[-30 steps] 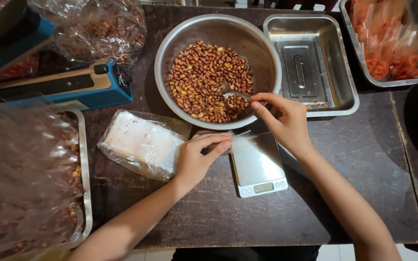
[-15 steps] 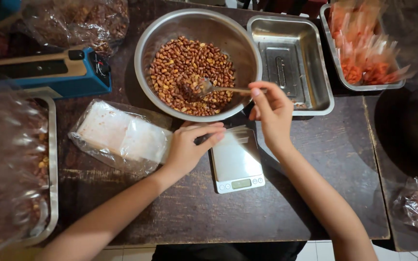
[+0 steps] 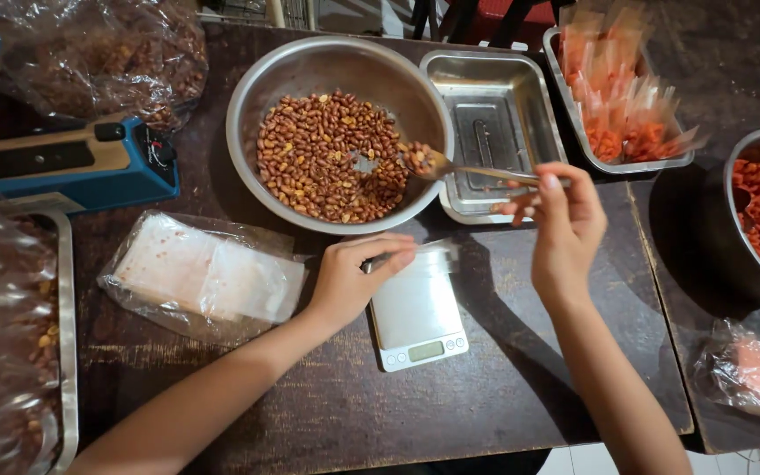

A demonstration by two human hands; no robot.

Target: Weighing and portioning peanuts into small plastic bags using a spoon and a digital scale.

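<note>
Lifted out of the bowl (image 3: pixel 248 114) since the earlier frame, a loaded spoon (image 3: pixel 450 165) is gripped by the right hand (image 3: pixel 563 220); the left hand (image 3: pixel 354 280) pinches a small bag (image 3: pixel 415 257) on the scale (image 3: pixel 417 318) near the worktop's front edge; careful tipping into it is judged next

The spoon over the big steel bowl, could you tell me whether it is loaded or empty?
Loaded: the spoon in the right hand carries a heap of peanuts above the bowl.
</note>
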